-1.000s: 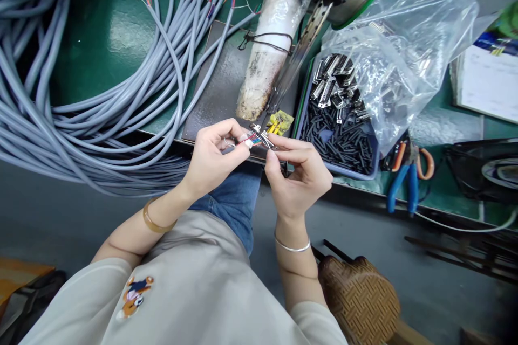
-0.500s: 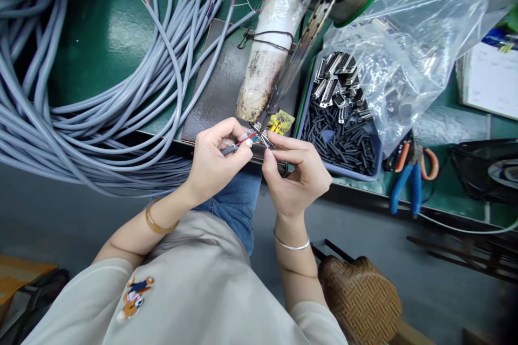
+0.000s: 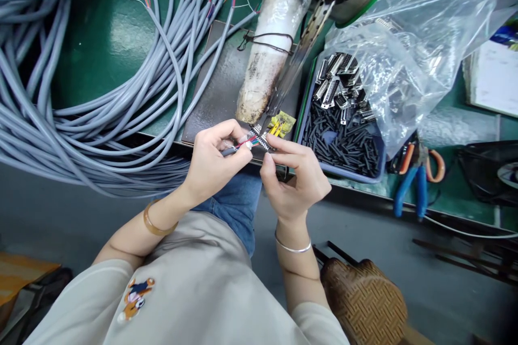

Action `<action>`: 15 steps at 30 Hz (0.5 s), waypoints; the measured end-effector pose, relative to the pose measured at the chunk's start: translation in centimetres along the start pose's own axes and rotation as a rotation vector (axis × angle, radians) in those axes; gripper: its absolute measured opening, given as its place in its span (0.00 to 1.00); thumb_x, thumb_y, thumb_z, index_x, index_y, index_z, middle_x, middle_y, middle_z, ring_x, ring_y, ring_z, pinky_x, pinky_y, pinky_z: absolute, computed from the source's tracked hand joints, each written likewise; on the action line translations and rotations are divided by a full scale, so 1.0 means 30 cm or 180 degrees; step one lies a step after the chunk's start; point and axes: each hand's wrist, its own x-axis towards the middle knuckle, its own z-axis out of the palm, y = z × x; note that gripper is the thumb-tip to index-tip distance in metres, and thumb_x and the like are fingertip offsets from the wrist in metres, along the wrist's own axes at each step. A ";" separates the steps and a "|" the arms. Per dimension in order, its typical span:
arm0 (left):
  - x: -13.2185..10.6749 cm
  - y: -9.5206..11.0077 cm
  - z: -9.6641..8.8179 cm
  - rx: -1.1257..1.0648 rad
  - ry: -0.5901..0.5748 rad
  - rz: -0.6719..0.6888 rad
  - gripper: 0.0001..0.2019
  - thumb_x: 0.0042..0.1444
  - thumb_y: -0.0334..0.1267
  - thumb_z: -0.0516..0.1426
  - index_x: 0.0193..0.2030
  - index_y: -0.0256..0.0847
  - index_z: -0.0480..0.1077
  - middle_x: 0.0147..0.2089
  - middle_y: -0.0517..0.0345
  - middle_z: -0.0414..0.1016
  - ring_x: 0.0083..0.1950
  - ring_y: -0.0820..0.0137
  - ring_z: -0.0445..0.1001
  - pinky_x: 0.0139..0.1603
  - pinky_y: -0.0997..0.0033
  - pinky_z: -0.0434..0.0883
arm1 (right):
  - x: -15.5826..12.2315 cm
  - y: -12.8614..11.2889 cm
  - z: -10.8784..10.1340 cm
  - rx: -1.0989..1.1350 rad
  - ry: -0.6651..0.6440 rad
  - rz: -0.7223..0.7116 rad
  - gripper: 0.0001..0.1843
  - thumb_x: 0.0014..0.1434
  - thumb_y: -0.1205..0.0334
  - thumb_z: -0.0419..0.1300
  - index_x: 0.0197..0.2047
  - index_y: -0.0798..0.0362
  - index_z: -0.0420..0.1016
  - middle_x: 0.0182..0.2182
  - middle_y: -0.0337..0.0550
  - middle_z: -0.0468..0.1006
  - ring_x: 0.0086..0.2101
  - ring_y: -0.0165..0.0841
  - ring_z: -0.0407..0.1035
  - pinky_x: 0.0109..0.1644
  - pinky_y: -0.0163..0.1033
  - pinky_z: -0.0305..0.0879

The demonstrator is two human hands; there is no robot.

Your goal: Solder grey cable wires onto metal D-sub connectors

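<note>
My left hand [image 3: 216, 159] pinches the stripped end of a grey cable [image 3: 231, 150], with thin red, blue and green wires fanning out past the fingertips. Those wires meet a small metal D-sub connector [image 3: 261, 138]. My right hand [image 3: 297, 172] is closed at the fingertips on the right side of this connector. Just above it comes down the dark tip of a soldering tool [image 3: 265, 120], at or very near the connector; whether they touch I cannot tell. Beside it lies a yellow sponge piece [image 3: 286, 123] on the dark metal plate [image 3: 208, 102].
A white fume pipe [image 3: 265, 59] slants down over the plate. Right of it a blue tray [image 3: 374, 175] holds connectors and black tubing pieces, partly under a clear plastic bag [image 3: 437, 54]. Pliers [image 3: 416, 178] lie near the table edge. Grey cables [image 3: 133, 97] are heaped on the left.
The view has shifted slightly. Both hands stay almost in place, still holding the cable end and the connector. The coloured wires show a little more between the fingertips.
</note>
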 end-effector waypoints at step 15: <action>-0.012 -0.012 -0.015 -0.0410 -0.0106 -0.0233 0.06 0.47 0.32 0.64 0.25 0.39 0.70 0.26 0.61 0.72 0.27 0.77 0.69 0.27 0.79 0.66 | 0.001 -0.018 -0.009 0.0447 0.0022 0.0593 0.08 0.60 0.72 0.67 0.38 0.48 0.78 0.38 0.38 0.86 0.39 0.32 0.82 0.43 0.39 0.80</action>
